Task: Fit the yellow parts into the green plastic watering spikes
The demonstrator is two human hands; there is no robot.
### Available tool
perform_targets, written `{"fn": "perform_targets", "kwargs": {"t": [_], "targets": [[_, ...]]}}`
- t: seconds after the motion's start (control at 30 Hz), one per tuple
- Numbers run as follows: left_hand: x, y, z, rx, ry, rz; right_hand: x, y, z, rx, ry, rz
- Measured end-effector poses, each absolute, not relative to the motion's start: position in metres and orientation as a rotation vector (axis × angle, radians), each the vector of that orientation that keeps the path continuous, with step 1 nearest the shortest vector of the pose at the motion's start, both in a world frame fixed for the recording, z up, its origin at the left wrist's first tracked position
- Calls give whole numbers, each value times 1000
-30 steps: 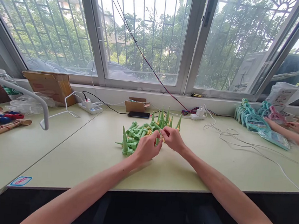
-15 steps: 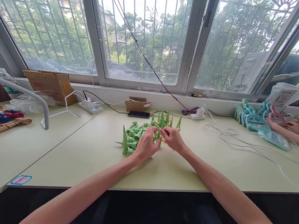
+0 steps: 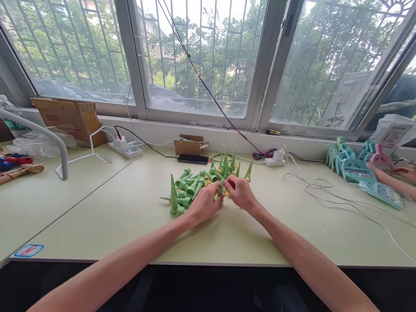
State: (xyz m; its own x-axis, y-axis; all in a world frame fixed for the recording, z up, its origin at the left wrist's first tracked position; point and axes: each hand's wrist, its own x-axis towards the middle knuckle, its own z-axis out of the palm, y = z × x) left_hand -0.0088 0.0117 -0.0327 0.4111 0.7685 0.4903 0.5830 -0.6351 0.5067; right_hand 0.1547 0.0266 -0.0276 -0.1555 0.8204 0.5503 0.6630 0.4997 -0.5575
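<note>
My left hand (image 3: 205, 204) is closed round a green plastic watering spike (image 3: 221, 188), which stands point up between its fingers and thumb. Just right of it, my right hand (image 3: 240, 191) has its fingertips pinched together beside the spike's tip; whatever they hold is too small to make out. A heap of green spikes (image 3: 190, 184) lies to the left of and behind my left hand. Several more spikes (image 3: 225, 161) stand upright beyond both hands, with small yellow parts (image 3: 213, 177) among them, partly hidden by my fingers.
A black phone (image 3: 193, 159) and a small cardboard box (image 3: 188, 147) lie behind the heap. Power strips (image 3: 127, 149) and cables run along the window wall. At right, another person's hands (image 3: 408, 175) are near turquoise plastic items (image 3: 356, 168). Wooden toys (image 3: 4, 168) lie far left.
My left hand has lowered slightly, its fingers further down the spike, so more of the point shows. My right hand stays almost where it was.
</note>
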Motion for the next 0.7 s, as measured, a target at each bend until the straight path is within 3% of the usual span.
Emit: {"fn": "perform_targets", "kwargs": {"t": [0.7], "targets": [[-9, 10, -29, 2247, 1139, 945, 153, 23, -26, -1195, -1892, 247]]}}
